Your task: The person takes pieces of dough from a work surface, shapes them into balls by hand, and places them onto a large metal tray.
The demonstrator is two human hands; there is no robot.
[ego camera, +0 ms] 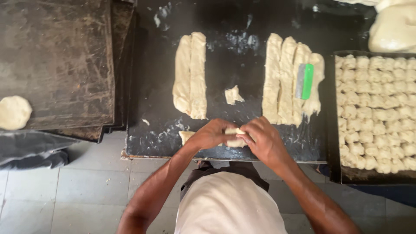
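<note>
Head view. Both hands meet at lower centre of the frame over the near edge of a dark work surface [151, 86]. The left hand [211, 133] and right hand [264, 139] are closed together around one small piece of dough [235, 138]; only a pale sliver of it shows between the fingers, the rest is hidden, so its shape cannot be judged.

Count on the dark surface: two long dough strips [190, 76] lying side by side at upper centre-left; four more strips [288, 80] pressed together at upper centre-right, their edges partly merged and hard to separate. One green-handled scraper [304, 81] lies on the right-hand group. One loose dough scrap [233, 95] sits between the two groups. One further small piece [186, 136] lies just left of the left hand, partly covered by the wrist.

Right of frame: one tray [333, 130] filled with rows of small cut dough pieces [377, 108], cut off by the frame edge, too many to count reliably. Upper right corner: a large dough mass [394, 28], cut off.

Left: a stack of dark baking sheets [56, 60]; number of sheets unclear. One round flattened dough disc [14, 112] at far left, cut off by the frame edge
</note>
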